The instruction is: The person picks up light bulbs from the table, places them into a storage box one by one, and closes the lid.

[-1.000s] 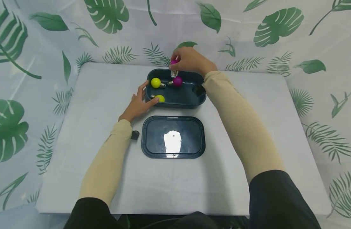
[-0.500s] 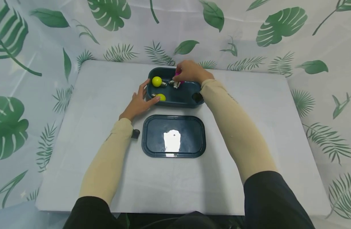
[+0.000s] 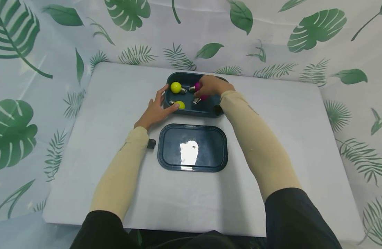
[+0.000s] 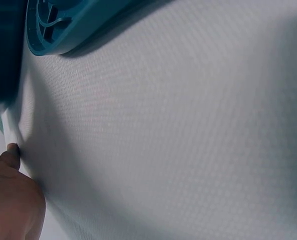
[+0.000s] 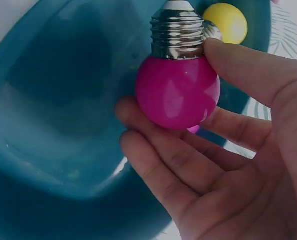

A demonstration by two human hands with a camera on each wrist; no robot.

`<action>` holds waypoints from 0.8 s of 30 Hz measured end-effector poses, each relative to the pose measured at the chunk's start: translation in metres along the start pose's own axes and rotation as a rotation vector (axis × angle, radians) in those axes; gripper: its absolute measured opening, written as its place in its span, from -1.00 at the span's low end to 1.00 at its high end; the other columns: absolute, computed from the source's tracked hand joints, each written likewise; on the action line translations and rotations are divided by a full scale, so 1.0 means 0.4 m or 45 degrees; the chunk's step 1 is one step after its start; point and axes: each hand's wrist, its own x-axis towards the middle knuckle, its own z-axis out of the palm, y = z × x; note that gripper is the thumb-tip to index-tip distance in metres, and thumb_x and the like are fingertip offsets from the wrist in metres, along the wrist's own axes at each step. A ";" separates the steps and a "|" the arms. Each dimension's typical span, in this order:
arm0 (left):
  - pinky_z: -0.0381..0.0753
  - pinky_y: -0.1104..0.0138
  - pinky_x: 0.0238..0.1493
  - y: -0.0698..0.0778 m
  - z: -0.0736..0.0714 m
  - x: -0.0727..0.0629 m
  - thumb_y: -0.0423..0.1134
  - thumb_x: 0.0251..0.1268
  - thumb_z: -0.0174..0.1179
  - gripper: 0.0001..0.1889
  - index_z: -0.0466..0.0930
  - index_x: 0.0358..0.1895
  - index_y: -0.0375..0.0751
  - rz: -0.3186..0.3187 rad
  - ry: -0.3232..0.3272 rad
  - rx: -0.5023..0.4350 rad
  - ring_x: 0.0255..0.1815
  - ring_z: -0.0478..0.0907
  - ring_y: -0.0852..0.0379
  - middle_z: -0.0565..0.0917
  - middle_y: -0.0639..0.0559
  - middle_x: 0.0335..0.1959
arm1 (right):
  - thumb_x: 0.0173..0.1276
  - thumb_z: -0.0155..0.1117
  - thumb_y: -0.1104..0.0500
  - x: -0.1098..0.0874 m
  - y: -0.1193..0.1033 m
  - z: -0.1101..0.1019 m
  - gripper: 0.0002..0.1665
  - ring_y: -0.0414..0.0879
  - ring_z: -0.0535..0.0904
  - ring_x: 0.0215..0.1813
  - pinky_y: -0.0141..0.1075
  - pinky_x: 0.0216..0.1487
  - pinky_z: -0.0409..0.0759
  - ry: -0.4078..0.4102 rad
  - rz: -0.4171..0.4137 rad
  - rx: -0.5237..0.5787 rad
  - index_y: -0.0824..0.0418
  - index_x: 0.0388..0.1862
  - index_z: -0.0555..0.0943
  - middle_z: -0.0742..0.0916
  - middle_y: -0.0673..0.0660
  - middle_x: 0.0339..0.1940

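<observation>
Over the blue plastic box's (image 3: 194,111) floor, the right hand (image 3: 212,85) cradles a magenta light bulb (image 5: 177,92), thumb by its screw base (image 5: 176,32). A light grip, clear of the box's second magenta bulb (image 3: 197,86), seems wise. Toward its left end lie two yellow bulbs (image 3: 175,87) (image 3: 180,104); the left hand (image 3: 155,110) spreads against that end. Just nearer than the box lies a lid (image 3: 192,147).

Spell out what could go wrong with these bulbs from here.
The glossy round magenta bulb with a silver screw base might slip out of the right hand. It could knock the second round magenta bulb close by. The dark teal oblong plastic container might slide if the left hand touching it lets go.
</observation>
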 end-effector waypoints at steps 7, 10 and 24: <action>-0.54 0.13 0.69 -0.004 -0.002 0.001 0.26 0.47 0.28 0.00 -0.17 0.78 0.33 0.020 0.004 0.004 0.72 0.11 -0.09 -0.01 -0.10 0.78 | 0.60 0.33 -0.02 0.019 -0.005 0.023 -0.43 0.16 0.56 0.16 0.05 0.33 0.58 -0.053 0.048 0.018 0.40 0.31 0.51 0.65 0.31 0.20; -0.54 0.14 0.68 -0.006 -0.003 0.001 0.26 0.47 0.28 0.00 -0.17 0.78 0.34 0.023 0.008 0.003 0.72 0.11 -0.07 -0.02 -0.06 0.78 | 0.60 0.33 -0.04 0.027 -0.005 0.033 -0.38 0.17 0.56 0.18 0.06 0.36 0.57 -0.070 0.065 0.020 0.39 0.35 0.49 0.65 0.31 0.22; -0.55 0.16 0.68 -0.006 -0.002 0.002 0.25 0.47 0.29 0.00 -0.16 0.78 0.34 0.013 0.009 -0.013 0.72 0.11 -0.02 -0.02 -0.05 0.78 | 0.58 0.36 -0.09 0.033 -0.005 0.050 -0.41 0.10 0.54 0.06 0.07 0.31 0.57 -0.077 0.077 -0.009 0.35 0.28 0.53 0.66 0.24 0.09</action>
